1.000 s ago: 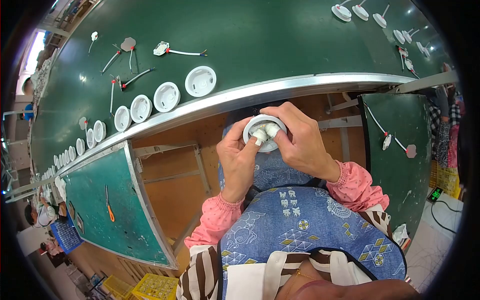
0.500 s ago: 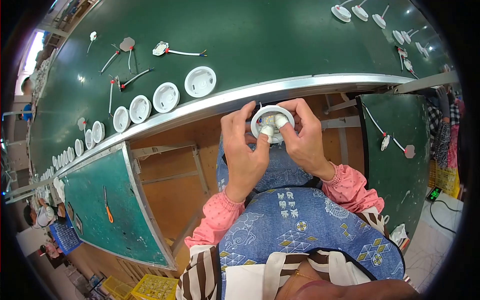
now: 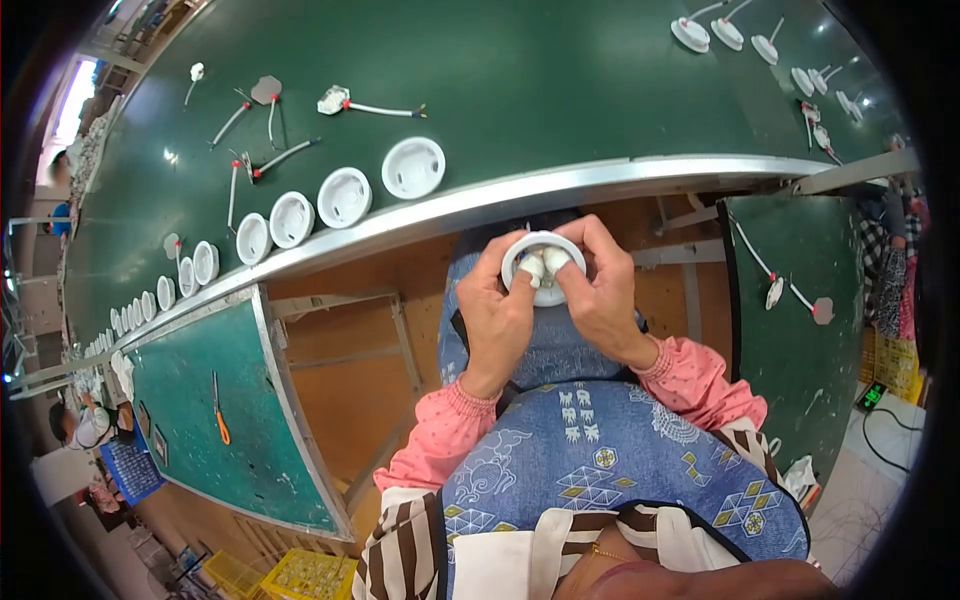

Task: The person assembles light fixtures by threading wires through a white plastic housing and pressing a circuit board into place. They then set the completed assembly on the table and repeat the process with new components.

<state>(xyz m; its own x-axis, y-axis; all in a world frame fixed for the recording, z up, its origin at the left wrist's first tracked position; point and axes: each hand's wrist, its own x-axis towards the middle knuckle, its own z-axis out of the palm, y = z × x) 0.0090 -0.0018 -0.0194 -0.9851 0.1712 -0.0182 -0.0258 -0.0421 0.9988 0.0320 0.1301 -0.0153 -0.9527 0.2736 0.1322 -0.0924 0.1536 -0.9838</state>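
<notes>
Over my lap, my left hand and my right hand grip a white round lamp housing from both sides. Both thumbs wear white finger covers and press side by side inside the cup. The thumbs mostly hide whatever lies inside it. My fingers curl behind the rim, largely out of sight. Past my hands, a row of similar white cups follows the bench edge to the left. Behind that row lie small LED boards with wires, one of them a white board with a red joint and a white cable.
The green bench has a metal edge. Assembled white lamps with cables stand at the far right. An orange-handled screwdriver lies on the left side table. Two wired boards rest on the right one. People sit at both sides.
Both thumbs have moved closer together and deeper into the lamp housing, covering the parts seen inside before. The housing sits slightly lower, and the view has shifted a little.
</notes>
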